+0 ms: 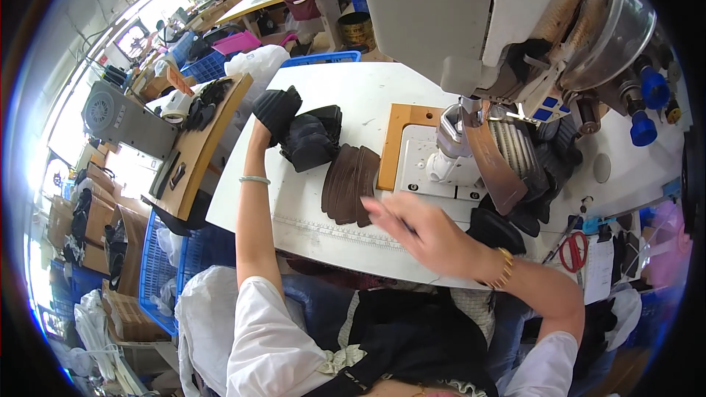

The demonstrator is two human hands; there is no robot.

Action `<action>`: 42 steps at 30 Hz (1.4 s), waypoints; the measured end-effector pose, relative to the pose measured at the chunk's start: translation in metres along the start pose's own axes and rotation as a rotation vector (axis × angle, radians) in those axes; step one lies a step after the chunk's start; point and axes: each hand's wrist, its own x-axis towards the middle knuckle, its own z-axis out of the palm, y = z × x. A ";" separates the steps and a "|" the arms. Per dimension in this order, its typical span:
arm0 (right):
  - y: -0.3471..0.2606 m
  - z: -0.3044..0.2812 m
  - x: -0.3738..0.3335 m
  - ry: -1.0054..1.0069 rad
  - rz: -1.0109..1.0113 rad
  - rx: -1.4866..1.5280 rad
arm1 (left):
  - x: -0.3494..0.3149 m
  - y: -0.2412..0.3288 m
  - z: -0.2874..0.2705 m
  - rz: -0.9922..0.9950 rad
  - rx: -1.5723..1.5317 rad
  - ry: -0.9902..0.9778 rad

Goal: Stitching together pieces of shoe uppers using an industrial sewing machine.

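Observation:
My left hand (260, 132) reaches to the far left of the white table and grips a stack of black curved pieces (278, 109), which hides most of its fingers. Beside it lies another pile of black curved pieces (309, 141). A stack of brown curved leather-like pieces (349, 184) rests between my hands. My right hand (421, 234), blurred by motion, hovers at the right edge of the brown stack with its fingers bent; a thin dark thing shows in it, too smeared to name. A sewing machine (448, 151) stands beyond it, a brown strip (493, 158) hanging beside its post.
More black pieces (500, 231) are heaped right of the machine. Red-handled scissors (573, 251) lie at the table's right end. A printed ruler scale (338, 234) runs along the near edge. Left of the table stand a wooden-topped bench (209, 136) and a blue basket (158, 265).

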 end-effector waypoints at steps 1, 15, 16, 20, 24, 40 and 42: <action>0.012 0.018 0.026 0.038 -0.010 0.064 | -0.019 -0.015 0.011 0.037 -0.108 0.243; 0.094 0.068 0.139 -0.092 0.254 0.428 | -0.023 0.005 0.040 -0.176 -1.070 0.292; 0.098 0.065 0.134 -0.082 0.267 0.417 | -0.018 0.020 0.022 -0.169 -1.088 0.295; 0.098 0.071 0.133 0.022 0.105 0.177 | -0.022 0.057 -0.014 -0.293 -0.753 0.330; 0.074 0.070 0.119 0.066 0.095 -0.233 | -0.035 0.062 -0.024 -0.023 -0.529 0.385; -0.067 -0.086 -0.087 0.103 0.182 0.047 | -0.068 -0.015 -0.023 -0.695 -1.099 0.621; -0.082 -0.108 -0.091 0.369 0.205 -0.305 | -0.038 0.040 -0.083 -0.331 -1.090 0.767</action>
